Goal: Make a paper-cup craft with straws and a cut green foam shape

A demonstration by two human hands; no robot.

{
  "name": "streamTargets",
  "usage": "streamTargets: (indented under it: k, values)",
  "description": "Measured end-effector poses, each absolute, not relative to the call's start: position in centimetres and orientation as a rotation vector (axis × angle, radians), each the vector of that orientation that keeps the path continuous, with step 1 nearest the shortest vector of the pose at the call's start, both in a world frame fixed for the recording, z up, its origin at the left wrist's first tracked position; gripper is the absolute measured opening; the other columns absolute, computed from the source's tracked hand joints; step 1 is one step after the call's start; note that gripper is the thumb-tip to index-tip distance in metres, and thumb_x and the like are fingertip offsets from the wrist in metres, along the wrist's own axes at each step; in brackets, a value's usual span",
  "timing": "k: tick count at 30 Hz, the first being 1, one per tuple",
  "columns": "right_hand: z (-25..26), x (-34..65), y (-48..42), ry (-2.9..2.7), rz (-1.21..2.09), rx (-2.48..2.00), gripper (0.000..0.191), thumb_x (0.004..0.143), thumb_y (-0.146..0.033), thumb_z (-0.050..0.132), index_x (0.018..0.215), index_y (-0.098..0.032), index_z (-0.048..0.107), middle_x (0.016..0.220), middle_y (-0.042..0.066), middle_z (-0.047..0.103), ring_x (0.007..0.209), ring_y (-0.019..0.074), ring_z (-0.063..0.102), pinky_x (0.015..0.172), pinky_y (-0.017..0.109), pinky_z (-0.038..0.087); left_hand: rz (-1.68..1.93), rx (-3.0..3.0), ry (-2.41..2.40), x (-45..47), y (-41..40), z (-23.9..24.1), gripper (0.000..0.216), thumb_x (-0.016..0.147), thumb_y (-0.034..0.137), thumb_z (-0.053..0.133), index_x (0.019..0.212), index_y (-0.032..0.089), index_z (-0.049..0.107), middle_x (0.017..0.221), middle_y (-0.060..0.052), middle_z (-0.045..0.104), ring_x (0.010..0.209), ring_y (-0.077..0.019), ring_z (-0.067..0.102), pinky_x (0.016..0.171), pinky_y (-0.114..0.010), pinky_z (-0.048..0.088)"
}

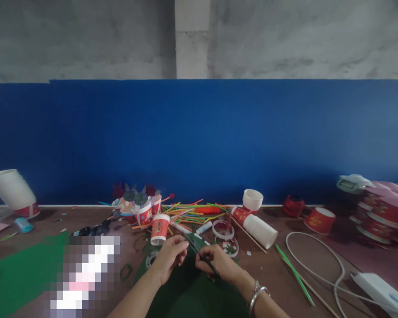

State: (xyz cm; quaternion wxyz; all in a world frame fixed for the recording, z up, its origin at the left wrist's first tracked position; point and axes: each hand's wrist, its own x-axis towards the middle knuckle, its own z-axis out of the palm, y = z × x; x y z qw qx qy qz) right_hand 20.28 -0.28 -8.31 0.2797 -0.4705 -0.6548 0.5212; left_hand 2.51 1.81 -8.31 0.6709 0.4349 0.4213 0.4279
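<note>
My right hand (220,263) grips a pair of scissors (205,260) with dark handles, the blades pointing up and left toward my other hand. My left hand (172,256) is closed in a pinch beside the blade tips. Whatever lies between its fingertips is too small to make out. Below both hands spreads a dark green sheet (195,291). A red paper cup (159,229) stands just beyond my left hand. Clear tape rolls (230,247) lie beyond my right hand, and a white glue stick (204,228) lies near them.
Colourful sticks (185,216) lie heaped at the back beside decorated cups (142,212). A cup stack (260,230) lies right of them; another stack (11,190) leans far left. A white cable (338,260) loops toward a power strip (381,291). A blue wall panel (199,141) stands behind.
</note>
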Motion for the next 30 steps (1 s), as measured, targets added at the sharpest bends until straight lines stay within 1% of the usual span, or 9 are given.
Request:
streamTargets:
  k: [4,6,10,17,24,27,30]
  values:
    - [-8.56,20.35,-0.19,-1.743,1.412,-1.243,0.022,0.069,-0.035,0.065,0.072,-0.014,0.059,0.049,-0.006,0.048,0.037,0.0053,0.042,0.034,0.014,0.034,0.941,0.984,0.924,2.52,1.71,-8.53,0.030,0.065,0.039,0.068,0.071,0.019,0.046,0.057,0.002,0.063,0.041,-0.0070,0.050,0.039,-0.016,0.030]
    - [-8.65,20.28,-0.15,-1.733,1.426,-1.237,0.025,0.068,-0.037,0.066,0.072,-0.014,0.058,0.049,-0.006,0.048,0.038,0.0062,0.044,0.034,0.015,0.036,0.939,0.985,0.904,2.51,1.69,-8.64,0.031,0.065,0.039,0.069,0.070,0.018,0.046,0.059,0.000,0.065,0.044,-0.0079,0.053,0.041,-0.017,0.032]
    - [-8.52,20.07,-0.21,-1.736,1.437,-1.228,0.025,0.067,-0.038,0.067,0.071,-0.015,0.058,0.048,-0.006,0.049,0.040,0.0072,0.046,0.036,0.016,0.038,0.934,0.989,0.887,2.45,1.67,-8.69,0.031,0.063,0.036,0.072,0.066,0.018,0.046,0.053,0.002,0.061,0.042,-0.0070,0.051,0.042,-0.017,0.034]
    - [-8.39,20.26,-0.33,-1.746,1.420,-1.239,0.021,0.069,-0.034,0.064,0.070,-0.014,0.059,0.048,-0.006,0.047,0.038,0.0055,0.043,0.034,0.014,0.035,0.945,0.960,0.906,2.45,1.58,-8.42,0.030,0.062,0.033,0.072,0.064,0.017,0.047,0.051,0.003,0.059,0.041,-0.0061,0.049,0.042,-0.017,0.032]
    - [-9.12,20.60,0.04,-1.754,1.451,-1.218,0.020,0.070,-0.033,0.064,0.075,-0.014,0.061,0.049,-0.006,0.049,0.039,0.0056,0.045,0.036,0.014,0.037,0.934,0.982,0.929,2.39,1.74,-8.56,0.030,0.061,0.033,0.072,0.060,0.017,0.046,0.048,0.005,0.055,0.037,-0.0045,0.043,0.038,-0.016,0.026]
    - [-9.02,20.58,-0.03,-1.769,1.433,-1.215,0.017,0.071,-0.030,0.064,0.073,-0.013,0.061,0.049,-0.006,0.049,0.038,0.0053,0.045,0.035,0.014,0.036,0.908,1.004,0.935,2.30,1.79,-8.46,0.030,0.060,0.033,0.071,0.059,0.018,0.046,0.046,0.005,0.054,0.035,-0.0040,0.041,0.037,-0.016,0.024]
    - [-8.84,20.58,-0.13,-1.759,1.437,-1.231,0.015,0.071,-0.029,0.063,0.072,-0.014,0.061,0.047,-0.006,0.048,0.037,0.0050,0.043,0.034,0.014,0.034,0.916,0.987,0.941,2.24,1.83,-8.38,0.030,0.059,0.032,0.072,0.060,0.018,0.046,0.046,0.005,0.054,0.036,-0.0041,0.041,0.037,-0.016,0.024]
